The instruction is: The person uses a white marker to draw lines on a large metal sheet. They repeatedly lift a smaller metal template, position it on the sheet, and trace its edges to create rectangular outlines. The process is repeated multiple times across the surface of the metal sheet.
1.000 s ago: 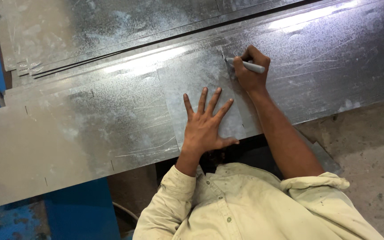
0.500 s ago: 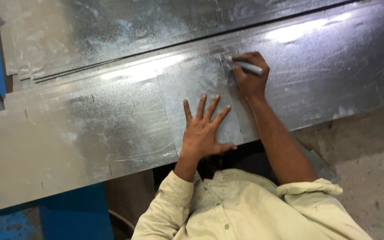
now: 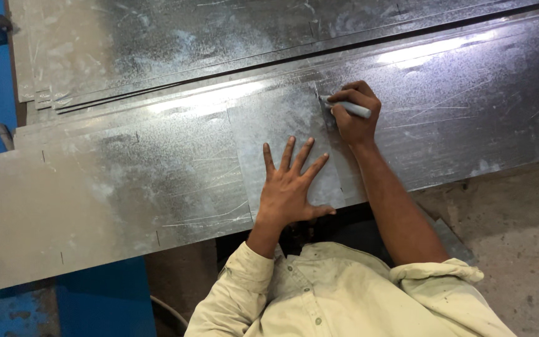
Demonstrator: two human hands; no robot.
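A worker's left hand [image 3: 291,184] lies flat and open, pinning a small metal sheet [image 3: 282,134], while the right hand [image 3: 357,112], grip clamped on a marker [image 3: 349,108], traces its edge; steady pressure seems needed next.

Tip of grey marker pen [image 3: 352,110] hidden by right hand [image 3: 355,115], long galvanised steel sheet [image 3: 126,181] cut off at both frame edges

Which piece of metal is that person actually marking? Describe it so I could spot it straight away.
Start from the long galvanised sheets across the bench. On top lies a smaller rectangular template sheet, pinned flat by the spread left hand. The right hand runs a grey marker along its right edge; its own visible outline sets it apart.
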